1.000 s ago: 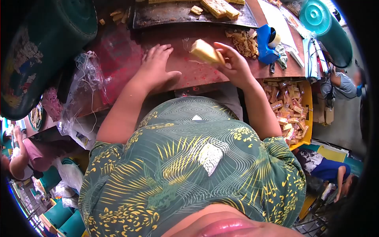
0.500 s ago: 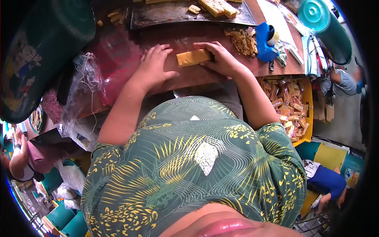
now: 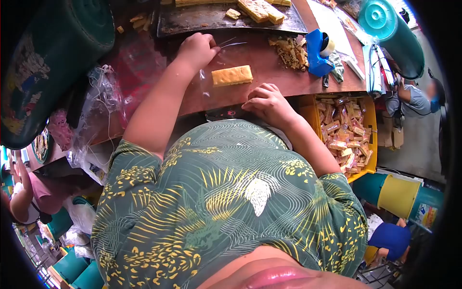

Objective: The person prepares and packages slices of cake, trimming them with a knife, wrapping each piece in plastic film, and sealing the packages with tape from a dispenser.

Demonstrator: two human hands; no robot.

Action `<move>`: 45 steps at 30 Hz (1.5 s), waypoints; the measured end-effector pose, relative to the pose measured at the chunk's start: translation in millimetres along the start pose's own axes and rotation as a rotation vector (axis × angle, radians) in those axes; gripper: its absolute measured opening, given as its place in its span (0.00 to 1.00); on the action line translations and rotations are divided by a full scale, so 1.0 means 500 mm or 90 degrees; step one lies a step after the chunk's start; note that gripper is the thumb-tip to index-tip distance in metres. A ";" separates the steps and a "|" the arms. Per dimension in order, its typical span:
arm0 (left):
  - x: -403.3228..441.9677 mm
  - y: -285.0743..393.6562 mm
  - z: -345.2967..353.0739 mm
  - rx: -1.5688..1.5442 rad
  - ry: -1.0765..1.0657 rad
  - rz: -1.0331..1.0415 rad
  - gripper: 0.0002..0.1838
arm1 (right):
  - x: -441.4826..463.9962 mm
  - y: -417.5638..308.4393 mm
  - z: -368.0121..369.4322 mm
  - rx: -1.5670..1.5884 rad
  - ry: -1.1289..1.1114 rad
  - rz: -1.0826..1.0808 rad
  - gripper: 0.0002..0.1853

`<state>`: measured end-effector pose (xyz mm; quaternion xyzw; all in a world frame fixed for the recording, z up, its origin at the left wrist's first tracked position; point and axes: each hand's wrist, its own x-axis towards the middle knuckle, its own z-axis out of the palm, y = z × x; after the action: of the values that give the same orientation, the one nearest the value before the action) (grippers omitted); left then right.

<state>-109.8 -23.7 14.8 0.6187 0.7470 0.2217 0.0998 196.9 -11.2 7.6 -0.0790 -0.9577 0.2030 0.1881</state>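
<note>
A golden rectangular pastry bar (image 3: pixel 232 76) lies on the reddish-brown table (image 3: pixel 269 77), touched by neither hand. Beyond its left end, my left hand (image 3: pixel 197 49) is closed in a pinch at a thin, clear plastic piece (image 3: pixel 233 44), near the dark baking tray. At the table's front edge, just right of and below the bar, my right hand (image 3: pixel 270 105) has its fingers curled together; whether anything is between them cannot be made out.
A dark tray (image 3: pixel 192 24) holds more pastry at the back. Crumbs (image 3: pixel 290 52) lie beside a blue tape dispenser (image 3: pixel 315 53). A yellow crate (image 3: pixel 372 126) of wrapped bars stands at right. Green bins and clear plastic bags are at left. Other people are at both sides.
My right hand has let go of the bar and drawn back to the table edge. My left hand has moved away toward the tray and closed from its spread pose.
</note>
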 end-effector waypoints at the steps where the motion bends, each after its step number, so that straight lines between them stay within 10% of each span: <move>1: 0.006 0.003 -0.004 -0.041 -0.044 -0.010 0.17 | 0.002 -0.005 -0.005 0.013 -0.015 -0.001 0.08; 8: -0.007 0.049 -0.082 -0.480 -0.224 0.031 0.10 | 0.113 -0.005 -0.100 -0.130 0.145 -0.025 0.07; 19: -0.133 0.104 -0.071 -0.001 0.040 0.265 0.30 | 0.151 0.026 -0.052 0.140 0.123 0.149 0.10; 28: -0.154 0.083 -0.021 -0.041 -0.004 0.195 0.30 | 0.106 0.038 -0.014 0.049 0.128 0.094 0.12; 35: -0.167 0.028 -0.020 -0.461 -0.077 -0.083 0.13 | 0.060 0.058 0.026 0.600 0.230 0.471 0.07; 45: -0.185 0.025 -0.027 -0.597 -0.142 -0.101 0.11 | 0.066 0.057 0.017 0.448 0.133 0.453 0.08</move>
<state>-84.7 -114.6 21.0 0.4685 0.5963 0.4584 0.4634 165.3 19.2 -0.5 -0.3521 -0.7212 0.5556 0.2170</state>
